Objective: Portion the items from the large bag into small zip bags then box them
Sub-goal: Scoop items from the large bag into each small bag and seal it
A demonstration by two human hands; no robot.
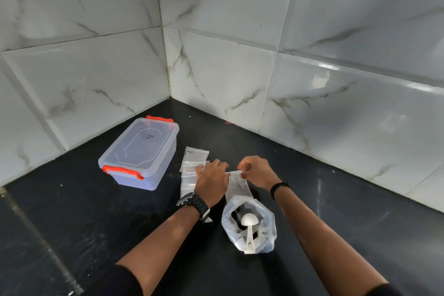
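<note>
On the black counter (72, 235), at about ten o'clock from the hands, the clear box (138, 155) is seen shut, its orange latches down and nothing visible inside, so boxing is judged not begun. The large bag (249, 223) stands open at six o'clock with a white scoop (249, 224) resting in it. A stack of small zip bags (192, 163) lies flat and apparently unfilled at nine o'clock. One zip bag (236, 185) is pinched at its top edge by the left hand (211, 180) and right hand (258, 172), fingers curled on the strip; whether it holds anything cannot be told.
</note>
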